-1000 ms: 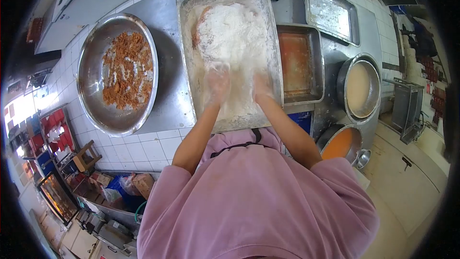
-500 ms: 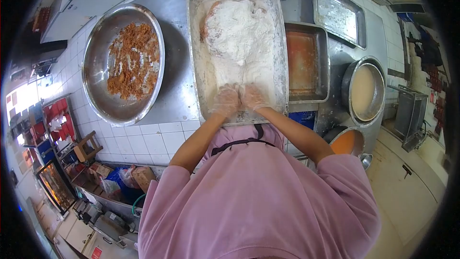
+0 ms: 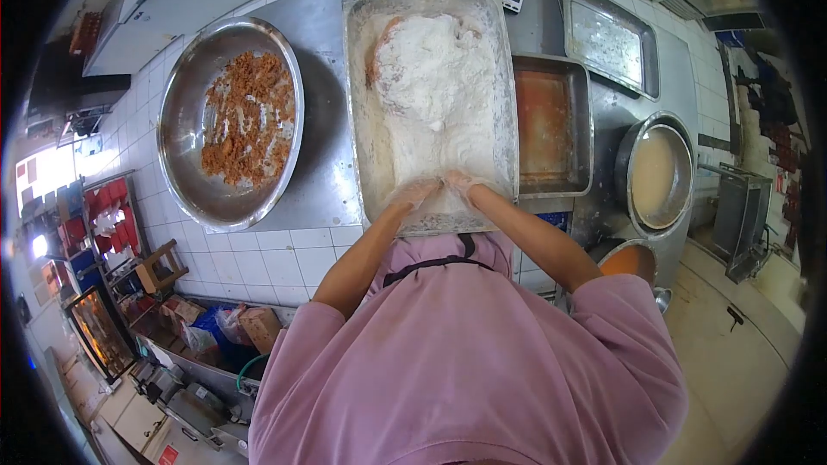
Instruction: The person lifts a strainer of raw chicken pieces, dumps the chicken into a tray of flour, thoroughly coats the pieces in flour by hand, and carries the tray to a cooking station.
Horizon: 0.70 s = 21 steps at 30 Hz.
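Observation:
Both my hands wear clear, flour-dusted gloves and are low in the near end of a large metal tray [image 3: 351, 95]. My left hand [image 3: 417, 193] and my right hand [image 3: 463, 184] slant inward, with their fingertips close together in the loose white flour [image 3: 457, 148]. The flour hides most of the fingers, so their grip does not show. Beyond them, a big white mound of flour [image 3: 431, 65] covers reddish-brown pieces [image 3: 379, 52], which show along its left side.
To the left stands a steel bowl [image 3: 177, 155] with a crumbly orange-brown mixture [image 3: 250, 116]. On the right are a red-stained pan [image 3: 543, 133], a shiny metal tray [image 3: 607, 39], a bowl of pale liquid [image 3: 655, 176] and a pot of orange liquid [image 3: 627, 263].
My hands have turned from backs up, fingers pointing forward, to a steeper inward slant in the flour. The whole view has shifted slightly down.

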Tool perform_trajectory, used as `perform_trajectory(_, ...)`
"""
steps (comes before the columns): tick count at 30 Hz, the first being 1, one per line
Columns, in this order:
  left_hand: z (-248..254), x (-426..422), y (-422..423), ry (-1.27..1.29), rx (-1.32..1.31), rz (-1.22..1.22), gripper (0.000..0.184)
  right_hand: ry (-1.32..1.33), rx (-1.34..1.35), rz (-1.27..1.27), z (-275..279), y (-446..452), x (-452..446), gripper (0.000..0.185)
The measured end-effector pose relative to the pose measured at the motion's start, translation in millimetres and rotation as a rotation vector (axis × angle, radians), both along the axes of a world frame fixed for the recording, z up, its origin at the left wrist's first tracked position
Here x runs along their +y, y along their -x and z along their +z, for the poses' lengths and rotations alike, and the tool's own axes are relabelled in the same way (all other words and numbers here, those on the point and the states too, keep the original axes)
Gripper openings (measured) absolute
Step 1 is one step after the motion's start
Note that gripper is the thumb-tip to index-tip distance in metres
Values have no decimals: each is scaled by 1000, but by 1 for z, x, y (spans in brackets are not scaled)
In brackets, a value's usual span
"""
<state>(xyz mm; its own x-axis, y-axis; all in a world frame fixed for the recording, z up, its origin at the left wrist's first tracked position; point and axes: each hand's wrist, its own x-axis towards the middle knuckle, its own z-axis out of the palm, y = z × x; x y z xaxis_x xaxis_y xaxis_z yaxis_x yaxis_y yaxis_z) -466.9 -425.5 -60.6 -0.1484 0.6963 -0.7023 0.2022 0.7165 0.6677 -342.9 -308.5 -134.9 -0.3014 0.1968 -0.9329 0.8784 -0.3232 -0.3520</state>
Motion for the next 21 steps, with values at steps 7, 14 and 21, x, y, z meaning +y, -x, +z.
perform_trajectory(7,-36,-7,16,73,-521,499,38,575,254,-521,53,16,24,43)
perform_trajectory(14,0,67,68,-572,-1230,1093,35,-112,963,-61,54,91,94,31)
perform_trajectory(21,116,134,136,-792,-1057,1368,39,331,772,-605,189,198,150,42)
